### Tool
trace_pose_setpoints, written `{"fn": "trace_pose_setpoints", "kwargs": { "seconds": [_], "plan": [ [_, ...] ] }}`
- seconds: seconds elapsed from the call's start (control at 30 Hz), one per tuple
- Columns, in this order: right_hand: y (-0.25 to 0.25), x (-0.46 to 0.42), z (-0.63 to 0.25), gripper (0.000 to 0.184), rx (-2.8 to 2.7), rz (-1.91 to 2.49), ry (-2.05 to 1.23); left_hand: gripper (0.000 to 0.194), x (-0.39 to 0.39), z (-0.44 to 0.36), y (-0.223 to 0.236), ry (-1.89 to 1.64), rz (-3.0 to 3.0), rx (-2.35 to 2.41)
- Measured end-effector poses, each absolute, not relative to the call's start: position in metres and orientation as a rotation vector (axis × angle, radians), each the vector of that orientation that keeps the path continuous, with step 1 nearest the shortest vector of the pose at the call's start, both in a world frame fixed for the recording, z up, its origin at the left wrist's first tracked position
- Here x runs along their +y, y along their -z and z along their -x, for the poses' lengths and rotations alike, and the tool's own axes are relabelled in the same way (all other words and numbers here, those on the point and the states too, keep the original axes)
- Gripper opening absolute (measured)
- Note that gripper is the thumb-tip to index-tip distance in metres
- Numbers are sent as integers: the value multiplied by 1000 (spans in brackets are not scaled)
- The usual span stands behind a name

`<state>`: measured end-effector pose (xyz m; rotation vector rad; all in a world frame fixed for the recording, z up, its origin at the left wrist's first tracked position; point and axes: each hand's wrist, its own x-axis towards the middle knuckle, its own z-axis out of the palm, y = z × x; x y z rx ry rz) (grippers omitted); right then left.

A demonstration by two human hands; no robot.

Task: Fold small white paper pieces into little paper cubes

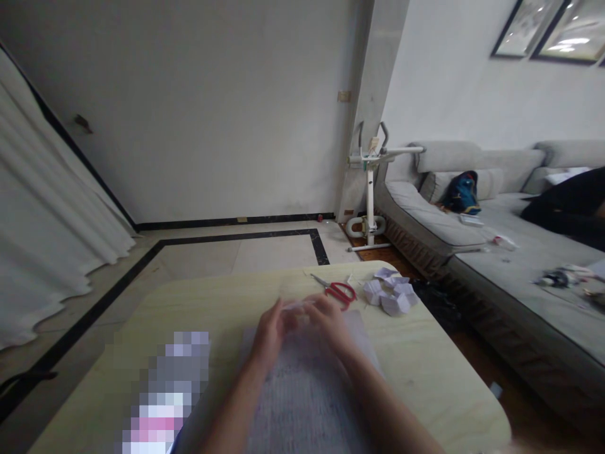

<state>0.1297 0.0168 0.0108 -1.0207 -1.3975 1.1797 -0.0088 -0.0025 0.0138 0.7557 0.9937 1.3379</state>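
Both hands meet over a large printed sheet (307, 403) spread on the wooden table, and the picture is blurred there. My left hand (270, 328) and my right hand (327, 316) pinch a small white piece of paper (297, 305) between them; its shape is hard to make out. Just beyond my right hand lies a pair of scissors (341, 292) with red handles, blades pointing away to the left. To the right of the scissors sits a loose cluster of folded white paper pieces (396, 301).
The pale wooden table (439, 378) has rounded corners. At its left is a pixelated patch (165, 391). A black plastic bag (437, 306) lies by the right edge. Beyond stand a grey sofa (425, 214) with a dark-clothed person (574, 208), and white exercise equipment (370, 202).
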Motion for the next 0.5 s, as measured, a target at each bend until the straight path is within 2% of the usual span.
{"fn": "trace_pose_setpoints", "kwargs": {
  "seconds": [0.13,0.2,0.37,0.5],
  "plan": [
    [-2,20,-129,22,-1382,1007,-1168,32,0,8,-14,-1387,-647,977],
    [2,21,-128,28,-1347,1027,-1130,34,0,9,-16,-1440,-652,1012],
    [0,16,-124,15,-1468,1099,-1004,31,3,10,-14,-1560,-627,1088],
    [-6,8,-117,16,-1572,1115,-1006,33,3,6,-4,-1559,-631,1052]
  ]
}}
